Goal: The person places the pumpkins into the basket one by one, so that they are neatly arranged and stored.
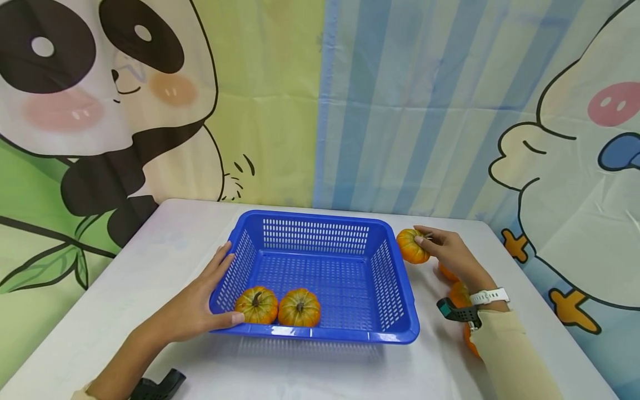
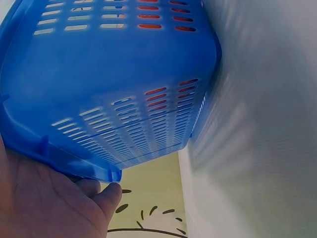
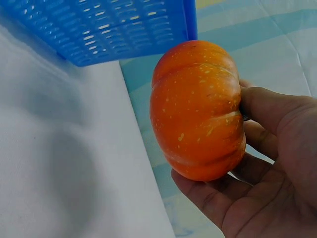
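Your right hand (image 1: 448,250) is pinching a squat, ribbed pumpkin (image 1: 411,247) right of the slotted plastic basket (image 1: 345,286); your left hand (image 1: 192,308) is gripping its rim (image 1: 330,333).

basket (image 1: 345,334): smooth glossy plastic | held pumpkin (image 3: 195,114): smooth, low sheen | curtain (image 1: 390,111): creased cloth | tabletop (image 1: 187,239): smooth, matt

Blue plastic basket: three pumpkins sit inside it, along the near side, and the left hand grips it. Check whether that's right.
Wrong count: the head view shows two pumpkins, not three, inside the blue plastic basket, along the near side; the left hand grips the basket.
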### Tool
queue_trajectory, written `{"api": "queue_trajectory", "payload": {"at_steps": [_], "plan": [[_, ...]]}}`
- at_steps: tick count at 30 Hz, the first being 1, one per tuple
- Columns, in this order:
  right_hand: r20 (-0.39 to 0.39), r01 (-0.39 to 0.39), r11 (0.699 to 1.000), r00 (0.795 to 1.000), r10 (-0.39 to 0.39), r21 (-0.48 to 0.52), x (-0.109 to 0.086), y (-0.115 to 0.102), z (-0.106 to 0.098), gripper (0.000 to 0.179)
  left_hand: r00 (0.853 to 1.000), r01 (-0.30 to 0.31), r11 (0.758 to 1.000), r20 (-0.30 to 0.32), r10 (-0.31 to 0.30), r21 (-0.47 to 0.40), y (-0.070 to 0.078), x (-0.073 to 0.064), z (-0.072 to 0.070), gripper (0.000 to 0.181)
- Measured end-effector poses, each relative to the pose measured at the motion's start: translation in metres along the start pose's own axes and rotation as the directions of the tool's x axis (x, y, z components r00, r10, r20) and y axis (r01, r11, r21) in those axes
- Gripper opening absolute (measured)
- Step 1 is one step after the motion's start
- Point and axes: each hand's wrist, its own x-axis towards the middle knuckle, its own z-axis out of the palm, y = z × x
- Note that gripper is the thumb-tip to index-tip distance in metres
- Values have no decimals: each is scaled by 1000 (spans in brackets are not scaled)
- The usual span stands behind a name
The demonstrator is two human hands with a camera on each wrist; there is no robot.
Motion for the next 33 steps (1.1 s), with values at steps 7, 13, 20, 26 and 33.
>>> {"api": "queue_trajectory", "payload": {"at_steps": [7,13,20,26,33], "plan": [[-30,27,1000,999,-27,-5,-4,-7,-1,69,1000,2,1000,0,-2,-1,0,0,0,108],[-47,57,998,997,-57,8,-6,-13,-5,68,1000,-4,1000,-2,4,4,0,0,0,108],[-63,95,995,994,-94,16,-8,-20,-8,67,1000,-9,1000,0,9,-9,0,0,-1,108],[-69,144,989,987,-142,23,-14,-35,-8,64,1000,-8,1000,1,8,-4,-1,0,-1,108],[-53,198,980,979,-197,16,-17,-51,-5,61,1000,-7,1000,-2,7,-8,-1,0,-1,107]]}}
